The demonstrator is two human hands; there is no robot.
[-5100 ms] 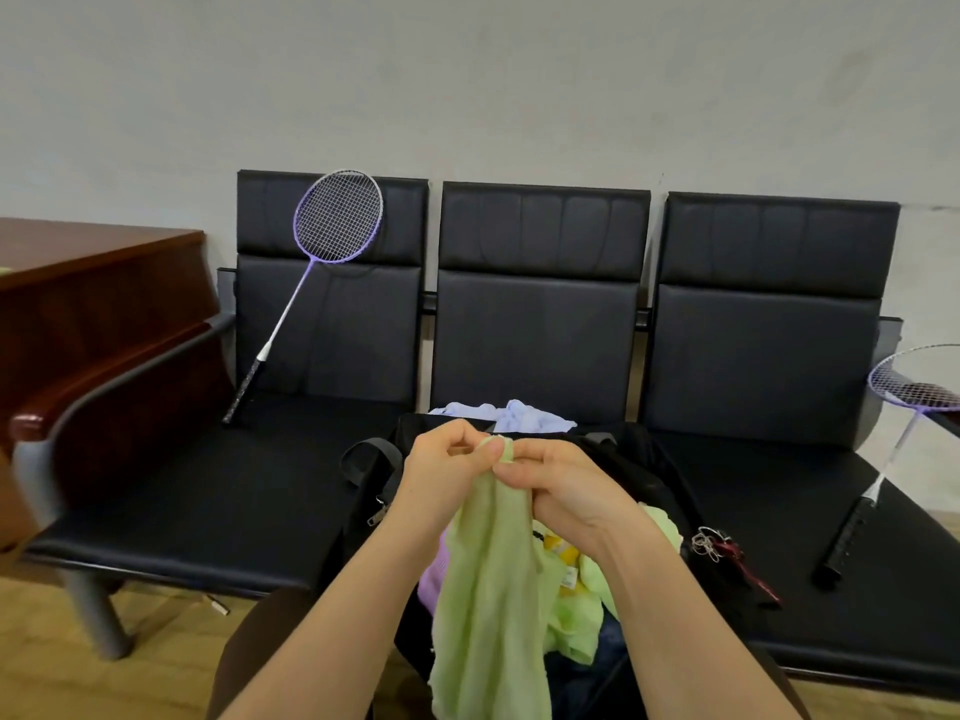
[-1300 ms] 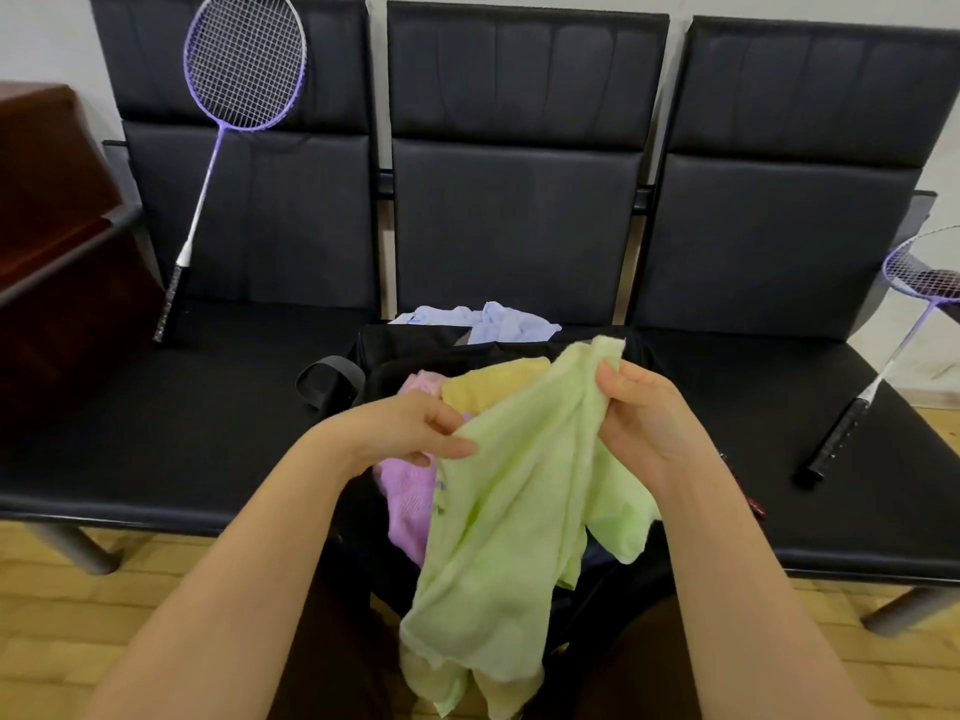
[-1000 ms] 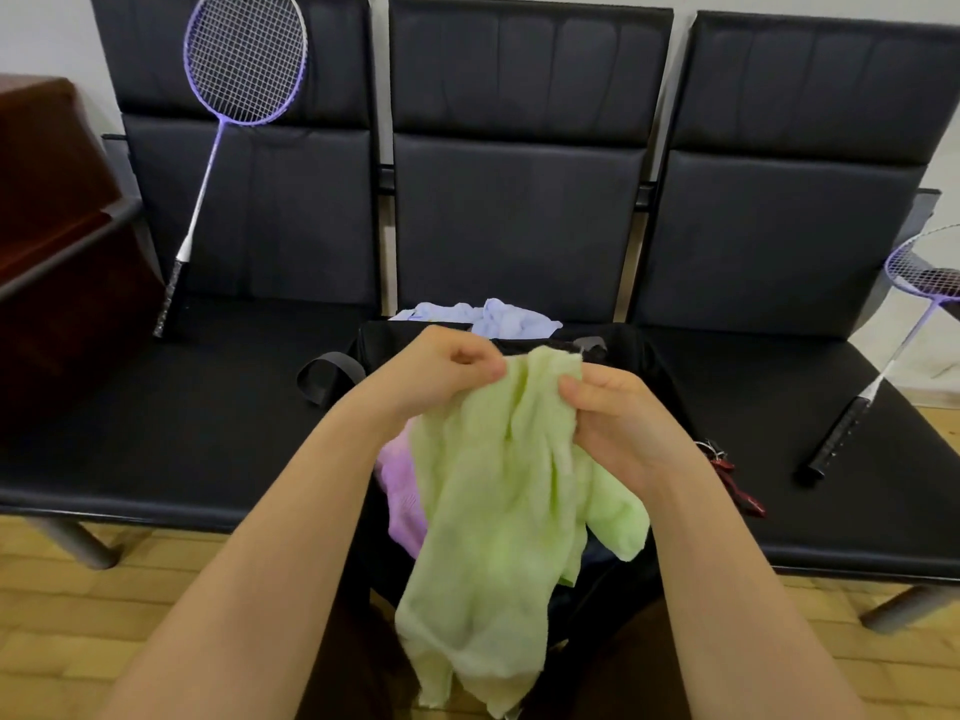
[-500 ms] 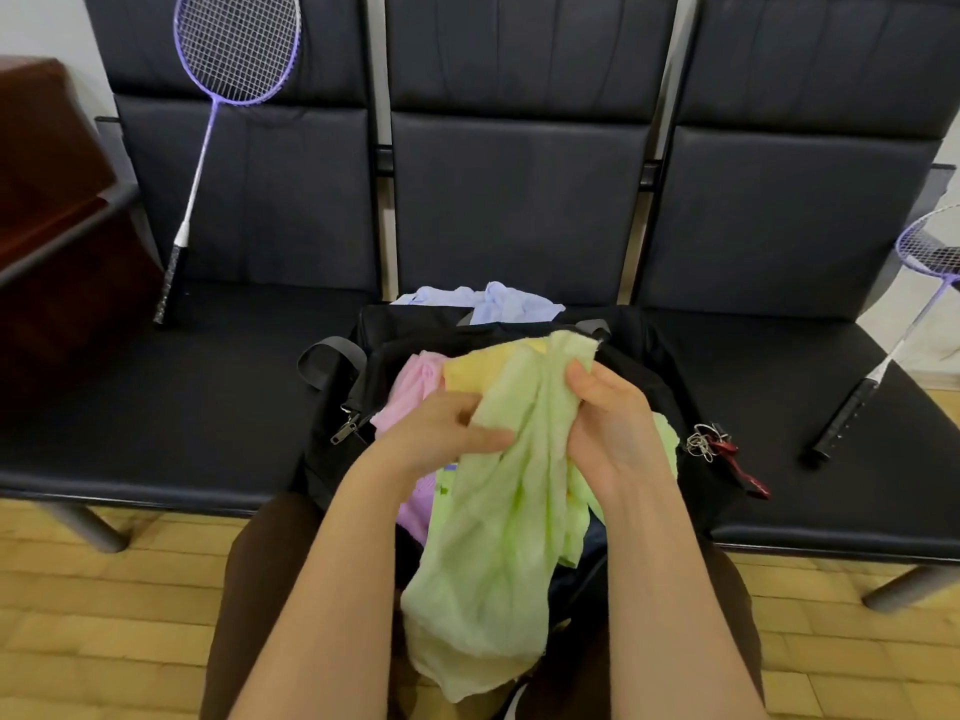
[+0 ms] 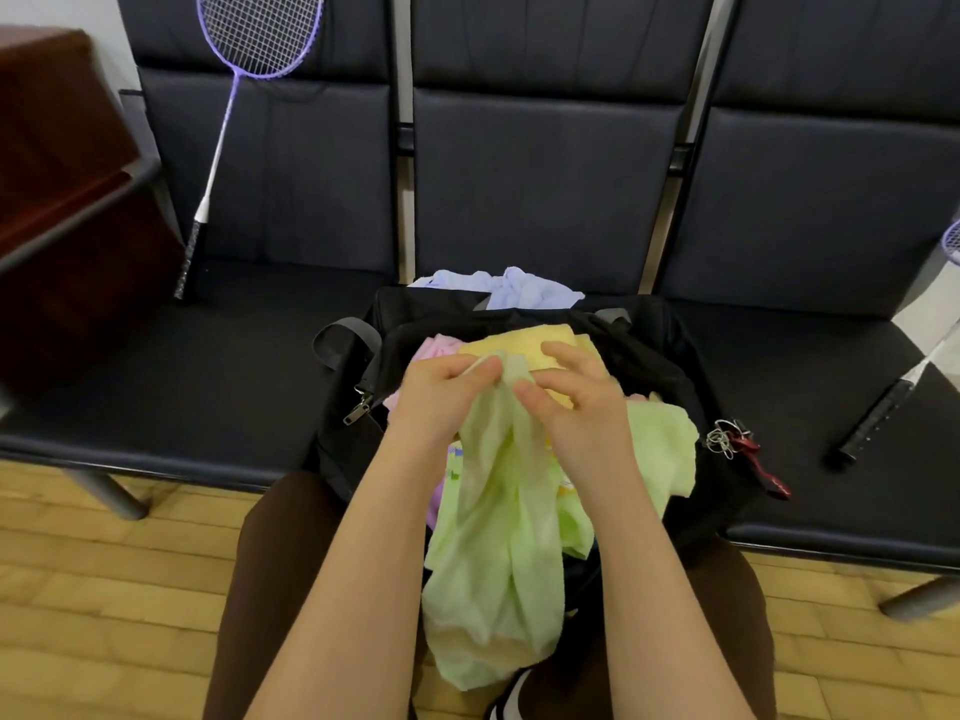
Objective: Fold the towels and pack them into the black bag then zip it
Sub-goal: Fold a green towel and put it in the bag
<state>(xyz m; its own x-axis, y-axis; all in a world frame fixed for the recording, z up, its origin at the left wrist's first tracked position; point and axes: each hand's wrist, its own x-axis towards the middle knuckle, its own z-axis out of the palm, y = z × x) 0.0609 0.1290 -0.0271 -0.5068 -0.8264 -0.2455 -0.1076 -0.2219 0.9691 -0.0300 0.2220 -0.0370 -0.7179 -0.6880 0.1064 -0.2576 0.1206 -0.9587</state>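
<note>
- Green towel (image 5: 498, 522): centre of the frame, hanging bunched from its top edge down over the person's lap, in front of the black bag (image 5: 660, 366). Not yet folded.
- Left hand (image 5: 441, 394): pinches the towel's top edge between thumb and fingertips, just left of centre.
- Right hand (image 5: 571, 402): fingers loosely spread, fingertips at the same top edge beside the left hand; whether it actually pinches the cloth cannot be told.
- Black bag: on the middle seat of the black bench (image 5: 208, 376), mouth open, zip pull (image 5: 357, 411) hanging at its left side. Inside lie a yellow towel (image 5: 524, 345), a pink towel (image 5: 441, 348) and more green cloth (image 5: 660, 449) at right.
- Light blue towel (image 5: 509, 291): behind the bag, against the seat back.
- Step in hand, as judged: finding the towel's corners. Best to slide the hands apart along the top edge to each corner, let the cloth hang flat, then fold in halves clear of the bag.
- Other items: badminton racket (image 5: 234, 106) leaning upper left; second racket handle (image 5: 878, 418) at right; keys (image 5: 727, 439) beside the bag.
</note>
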